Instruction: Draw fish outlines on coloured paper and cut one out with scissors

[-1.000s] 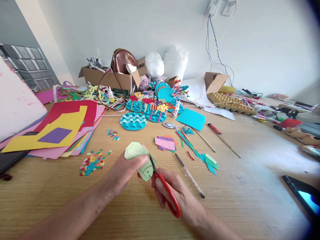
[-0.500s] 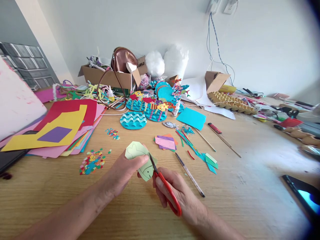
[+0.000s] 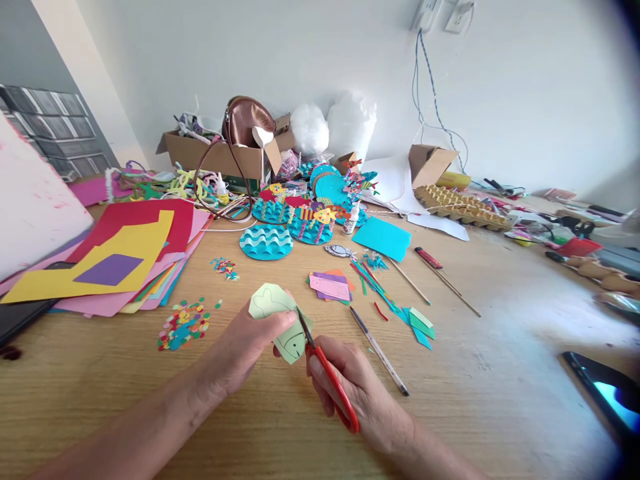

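My left hand [image 3: 255, 337] pinches a pale green piece of paper [image 3: 269, 298], its thumb pressed on top. A fish is drawn on the paper in dark lines, with an eye and mouth at the near end and a heart-shaped tail at the far end. My right hand [image 3: 345, 383] is closed round the red handles of a pair of scissors [image 3: 336, 383]. The dark blades lie along the paper's right edge, close to my left thumb. A narrow bit of paper shows to the right of the blades. My lower left fingers are hidden under the paper.
A pen [image 3: 379, 350] lies right of my hands, near blue paper strips [image 3: 383, 293] and small coloured paper pieces [image 3: 330, 287]. Confetti dots [image 3: 184, 323] and stacked coloured sheets [image 3: 120, 247] are on the left. A phone [image 3: 603, 393] sits at the right. Finished-looking fish crafts [image 3: 310, 227] stand behind.
The view shifts very slightly. Both hands, the paper and the scissors keep nearly the same places, and the handles look slightly closer together.
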Demonstrator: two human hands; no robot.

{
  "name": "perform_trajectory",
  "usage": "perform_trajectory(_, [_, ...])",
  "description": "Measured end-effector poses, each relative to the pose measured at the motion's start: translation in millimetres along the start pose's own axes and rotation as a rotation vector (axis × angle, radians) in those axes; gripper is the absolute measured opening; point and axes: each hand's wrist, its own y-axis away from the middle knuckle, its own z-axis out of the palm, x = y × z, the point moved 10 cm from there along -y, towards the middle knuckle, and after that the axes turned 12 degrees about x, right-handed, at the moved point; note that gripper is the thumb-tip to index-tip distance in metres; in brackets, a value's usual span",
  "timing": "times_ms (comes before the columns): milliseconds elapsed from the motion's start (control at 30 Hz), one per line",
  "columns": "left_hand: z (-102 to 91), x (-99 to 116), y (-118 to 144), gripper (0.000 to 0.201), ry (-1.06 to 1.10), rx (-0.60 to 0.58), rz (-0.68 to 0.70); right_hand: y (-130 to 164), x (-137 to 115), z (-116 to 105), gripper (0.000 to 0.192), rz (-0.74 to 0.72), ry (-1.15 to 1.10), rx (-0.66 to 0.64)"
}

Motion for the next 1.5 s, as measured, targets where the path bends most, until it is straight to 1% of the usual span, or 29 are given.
perform_trajectory(300, [1.1, -1.1, 0.2, 0.014, 0.012, -0.012, 0.019, -0.2, -1.7, -0.5, 0.047, -0.01, -0.007, 0.005])
perform_trajectory(433, [-0.4, -0.4, -0.3, 0.015, -0.026, 0.016, 0.019, 1.4, -3.7, 2.1, 0.047, -0.018, -0.028, -0.034])
perform_trajectory(567, [0.2, 2.7, -0.1, 0.015, -0.059, 0.018, 0.019, 2.1, -5.5, 3.5, 0.047, -0.027, -0.053, -0.05])
perform_trajectory(900, [2.7, -3.5, 0.4, 0.015, -0.057, -0.033, -0.015, 3.2, -4.4, 3.3, 0.046, 0.002, -0.087, -0.07])
perform_trajectory(1167, [2.5, -2.5, 0.3, 0.015, -0.073, -0.022, -0.021, 0.4, -2.6, 1.0, 0.049, -0.011, -0.035, -0.034])
perform_trajectory(1500, [2.0, -4.1, 0.6, 0.016, -0.07, -0.029, -0.024, 2.1, -0.6, 1.1, 0.046, -0.005, -0.047, -0.037])
